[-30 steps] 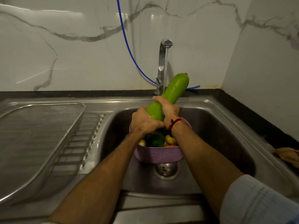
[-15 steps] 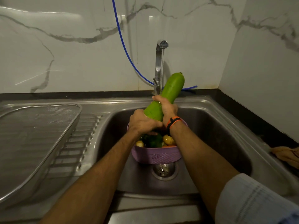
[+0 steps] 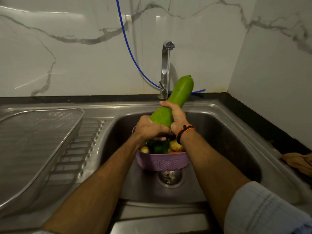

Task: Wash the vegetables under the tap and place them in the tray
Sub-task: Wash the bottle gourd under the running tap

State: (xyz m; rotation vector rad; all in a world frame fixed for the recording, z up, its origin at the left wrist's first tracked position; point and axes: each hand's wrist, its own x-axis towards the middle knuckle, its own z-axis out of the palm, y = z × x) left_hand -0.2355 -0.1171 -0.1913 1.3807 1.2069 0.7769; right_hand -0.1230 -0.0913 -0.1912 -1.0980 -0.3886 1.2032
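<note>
Green and long, one bottle gourd [image 3: 175, 100] is held tilted over the steel sink [image 3: 236, 132], its thick end up and to the right, beside the one tap [image 3: 166, 68] from which a thin stream of water falls. Its lower end is gripped by the left hand [image 3: 148, 127], fingers curled round it from the left. Higher on the shaft, the right hand [image 3: 175, 115] is wrapped round it, knuckles toward the camera; one orange-and-black band [image 3: 184, 130] is worn at that wrist. Both forearms are stretched forward from the bottom edge, and a pale sleeve [image 3: 263, 210] is seen on the right arm.

Under the hands, one purple basket [image 3: 162, 162] sits in the sink above the drain [image 3: 169, 178]. In it, two yellowish vegetables [image 3: 175, 146] and one dark green vegetable [image 3: 158, 146] can be counted; others are hidden. One metal mesh tray [image 3: 42, 135] lies on the draining board at the left. One blue hose [image 3: 130, 48] runs down the marble wall. One brown cloth [image 3: 298, 162] lies at the right. No writing can be read.
</note>
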